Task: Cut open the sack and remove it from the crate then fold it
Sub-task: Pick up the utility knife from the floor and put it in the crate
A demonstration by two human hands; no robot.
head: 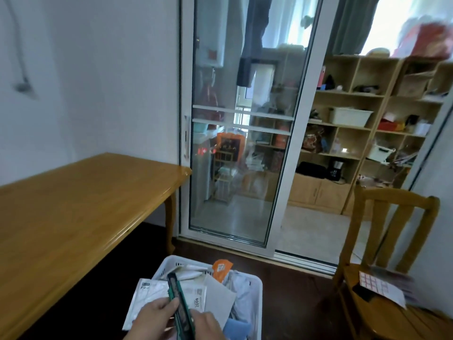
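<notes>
A white plastic crate (256, 288) stands on the dark floor at the bottom centre. It holds a white mailing sack (152, 294) with a printed label, a grey sack (219, 300), an orange packet (221, 267) and light cloth. Over the crate, both hands hold a green and black utility knife (180, 298), its tip pointing away from me. My left hand (153, 317) grips the knife's left side with the thumb on it. My right hand (208, 326) grips its lower right side. Whether the blade is out I cannot tell.
A wooden table (73, 204) runs along the left. A wooden chair (382, 285) with papers and a dark item on its seat stands at the right. A sliding glass door (235, 133) and wooden shelves (355, 133) lie ahead.
</notes>
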